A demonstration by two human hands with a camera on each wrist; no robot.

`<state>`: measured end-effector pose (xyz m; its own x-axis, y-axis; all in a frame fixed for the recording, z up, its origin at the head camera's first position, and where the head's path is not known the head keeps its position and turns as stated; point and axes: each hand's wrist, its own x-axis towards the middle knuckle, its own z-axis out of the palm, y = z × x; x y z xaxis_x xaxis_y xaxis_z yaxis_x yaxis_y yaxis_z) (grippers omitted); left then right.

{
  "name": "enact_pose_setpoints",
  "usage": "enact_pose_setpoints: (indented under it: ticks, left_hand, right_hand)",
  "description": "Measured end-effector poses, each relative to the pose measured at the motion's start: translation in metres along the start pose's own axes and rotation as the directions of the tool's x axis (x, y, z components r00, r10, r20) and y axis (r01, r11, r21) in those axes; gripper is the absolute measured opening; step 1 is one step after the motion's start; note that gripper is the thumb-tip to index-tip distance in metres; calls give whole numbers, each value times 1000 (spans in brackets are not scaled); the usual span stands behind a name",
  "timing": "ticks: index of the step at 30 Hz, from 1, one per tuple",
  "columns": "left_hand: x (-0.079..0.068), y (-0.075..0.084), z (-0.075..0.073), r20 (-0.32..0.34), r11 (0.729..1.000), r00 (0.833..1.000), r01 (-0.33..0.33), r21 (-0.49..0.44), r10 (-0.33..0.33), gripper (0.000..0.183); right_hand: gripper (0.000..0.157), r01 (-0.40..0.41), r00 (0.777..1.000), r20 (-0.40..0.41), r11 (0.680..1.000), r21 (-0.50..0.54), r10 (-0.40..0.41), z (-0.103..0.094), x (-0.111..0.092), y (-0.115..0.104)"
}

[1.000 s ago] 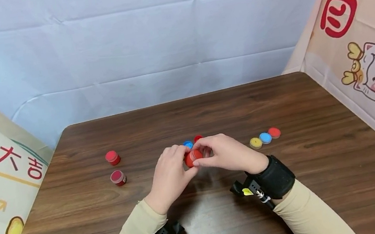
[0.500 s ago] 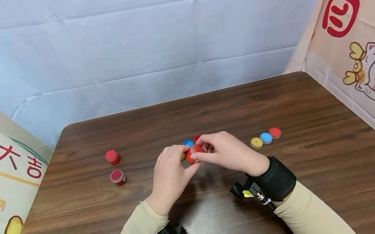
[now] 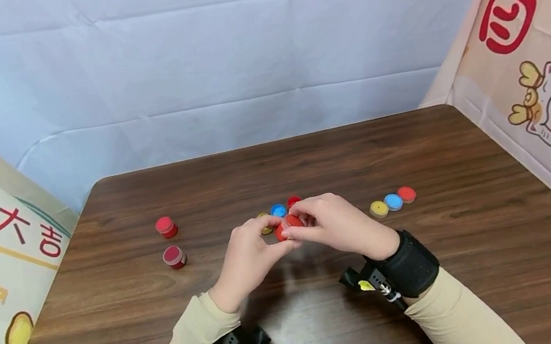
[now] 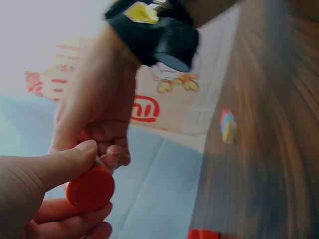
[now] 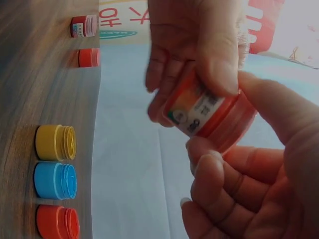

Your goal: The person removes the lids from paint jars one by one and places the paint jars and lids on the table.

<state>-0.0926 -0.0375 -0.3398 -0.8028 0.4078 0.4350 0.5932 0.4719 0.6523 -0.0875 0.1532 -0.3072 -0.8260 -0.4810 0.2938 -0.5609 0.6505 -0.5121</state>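
Observation:
A small orange-red paint jar (image 5: pixel 199 105) with a clear-sided lid is held tilted between both hands above the table. My left hand (image 3: pixel 246 257) grips the jar's body; its thumb lies over the label in the right wrist view. From the other side, my right hand (image 3: pixel 343 228) pinches the lid between thumb and fingers. The jar's round red base (image 4: pixel 90 189) faces the left wrist camera. Just beyond the hands stand three lidless jars: a yellow one (image 5: pixel 54 142), a blue one (image 5: pixel 53 180) and a red one (image 5: pixel 56 222).
Yellow (image 3: pixel 379 208), blue (image 3: pixel 393 202) and red (image 3: pixel 407 194) lids lie in a row to the right. On the left stand a lidded red jar (image 3: pixel 166 227) and a lidded dark red jar (image 3: pixel 175 257). Cloth backdrops (image 3: pixel 217 57) surround the brown table (image 3: pixel 115 312).
Both hands have moved slightly right and up with the jar, and the left hand has changed its angle. More of the yellow jar behind them shows. The head view has shifted a little.

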Motion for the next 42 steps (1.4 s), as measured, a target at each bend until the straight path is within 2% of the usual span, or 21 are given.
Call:
enact_pose_setpoints:
  ticks: [3, 5, 9, 13, 21, 25, 29, 33, 35, 37, 40, 42]
  left_hand:
    - [0, 1, -3, 50, 995, 997, 63, -72, -59, 29]
    - [0, 2, -5, 54, 995, 996, 72, -68, -68, 29]
    - [0, 4, -5, 24, 998, 999, 22, 60, -23, 35]
    - [0, 4, -2, -3, 982, 999, -38, 182, 39, 40]
    - [-1, 7, -5, -32, 972, 995, -81, 222, 90, 43]
    - [-2, 6, -9, -13, 983, 997, -71, 167, 74, 39]
    - [-2, 4, -13, 45, 1000, 999, 12, 6, -12, 35]
    - [-2, 4, -17, 130, 983, 984, 137, -122, -121, 34]
    - [-2, 4, -18, 148, 978, 980, 157, -141, -136, 34]
    - [-2, 5, -17, 132, 984, 986, 122, -127, -105, 35]
    - [-2, 6, -15, 63, 999, 998, 3, -38, -1, 37]
    - [-2, 8, -14, 23, 998, 998, -63, 30, 62, 40]
  right_hand:
    - [25, 10, 1000, -11, 1000, 28, -10, 1, 0, -1]
    - [23, 0, 1000, -14, 999, 48, 1, 2, 0, -1]
    - [25, -45, 999, -9, 996, 74, 46, 3, -2, 0]
    - [27, -65, 998, 6, 996, 67, 65, 3, -3, 1]
    - [24, -34, 999, 27, 997, 71, 32, 1, -2, 0]
    - [25, -27, 999, 37, 998, 63, 24, 2, -2, -2]
    - [22, -7, 999, 41, 999, 53, 5, 2, -1, -4]
    - [20, 16, 999, 41, 998, 60, -19, 1, -1, -6]
    - [20, 22, 999, 43, 997, 78, -26, 0, -1, -6]
    - [20, 18, 999, 41, 995, 100, -22, -1, -2, -5]
    - [20, 1, 999, 37, 990, 140, -7, -3, -2, -5]
    - [19, -5, 999, 35, 987, 158, 0, -4, -3, -5]
